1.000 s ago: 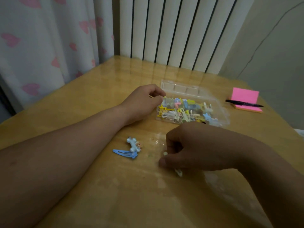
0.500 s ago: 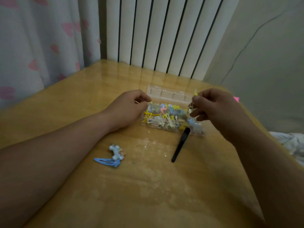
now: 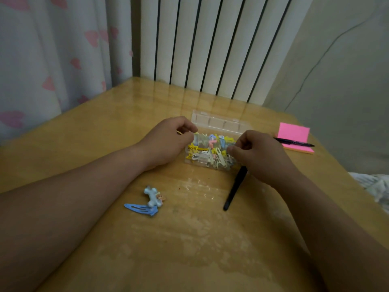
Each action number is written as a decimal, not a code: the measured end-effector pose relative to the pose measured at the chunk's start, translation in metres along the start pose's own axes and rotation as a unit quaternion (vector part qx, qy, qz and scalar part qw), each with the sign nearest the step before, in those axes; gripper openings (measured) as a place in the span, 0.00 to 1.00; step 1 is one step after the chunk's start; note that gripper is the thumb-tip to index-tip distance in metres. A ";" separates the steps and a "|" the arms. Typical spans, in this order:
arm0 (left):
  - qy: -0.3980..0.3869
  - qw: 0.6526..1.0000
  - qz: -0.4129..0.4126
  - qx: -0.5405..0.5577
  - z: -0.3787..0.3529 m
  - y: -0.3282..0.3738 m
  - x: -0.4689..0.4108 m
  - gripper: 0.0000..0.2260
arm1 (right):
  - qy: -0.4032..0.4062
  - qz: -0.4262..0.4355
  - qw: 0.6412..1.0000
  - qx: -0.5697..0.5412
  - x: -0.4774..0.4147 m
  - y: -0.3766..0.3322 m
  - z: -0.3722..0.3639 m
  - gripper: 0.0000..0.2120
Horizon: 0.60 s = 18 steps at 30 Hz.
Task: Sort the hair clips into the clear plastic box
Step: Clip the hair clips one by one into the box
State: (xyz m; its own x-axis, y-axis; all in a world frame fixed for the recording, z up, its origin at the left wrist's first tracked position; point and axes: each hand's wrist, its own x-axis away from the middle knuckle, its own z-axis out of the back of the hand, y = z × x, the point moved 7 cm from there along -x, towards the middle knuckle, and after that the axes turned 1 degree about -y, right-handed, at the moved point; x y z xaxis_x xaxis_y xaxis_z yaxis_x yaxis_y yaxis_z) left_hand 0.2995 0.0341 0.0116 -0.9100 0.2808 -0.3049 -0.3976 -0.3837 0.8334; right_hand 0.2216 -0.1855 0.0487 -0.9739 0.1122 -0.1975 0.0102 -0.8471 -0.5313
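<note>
The clear plastic box (image 3: 203,161) stands in the middle of the wooden table with its lid (image 3: 219,123) folded back, and it holds several yellow, blue, pink and white hair clips. My left hand (image 3: 168,141) grips the box's left end with curled fingers. My right hand (image 3: 260,153) hovers low over the box's right end, thumb and fingers pinched together on a small pale clip that they mostly hide. Loose on the table lie a blue snap clip (image 3: 140,209), a light blue bone-shaped clip (image 3: 153,196) and a long black clip (image 3: 234,188).
A pink sticky-note pad (image 3: 293,133) with a black pen (image 3: 294,142) across it lies at the right of the table. A white radiator (image 3: 210,45) and a heart-print curtain (image 3: 52,55) stand behind. Pale fabric (image 3: 374,186) shows past the right table edge.
My right hand rose from the table near me with a small clip, moved to the box's right end and dropped lower over it. The black clip it covered now shows. My left hand stayed.
</note>
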 end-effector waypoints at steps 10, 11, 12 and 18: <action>0.004 1.000 0.001 0.003 0.000 0.001 0.001 0.08 | 0.002 0.000 1.000 0.022 0.000 0.001 0.000 0.10; 0.002 1.000 0.002 0.003 0.000 0.001 0.001 0.08 | 0.004 0.002 1.000 0.024 0.000 0.001 0.000 0.10; 0.001 1.000 0.003 0.004 0.000 0.000 0.001 0.08 | 0.005 0.003 1.000 0.025 -0.001 0.002 0.000 0.10; -0.001 1.000 0.006 0.006 0.000 -0.001 0.001 0.08 | 0.007 0.009 1.000 0.026 -0.002 0.004 -0.002 0.10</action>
State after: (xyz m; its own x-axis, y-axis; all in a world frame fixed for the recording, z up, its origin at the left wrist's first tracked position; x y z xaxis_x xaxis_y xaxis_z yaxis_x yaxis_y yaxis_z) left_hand 0.2991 0.0345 0.0109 -0.9144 0.2775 -0.2948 -0.3858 -0.3770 0.8420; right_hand 0.2240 -0.1880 0.0449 -0.9706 0.1039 -0.2171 0.0146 -0.8748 -0.4843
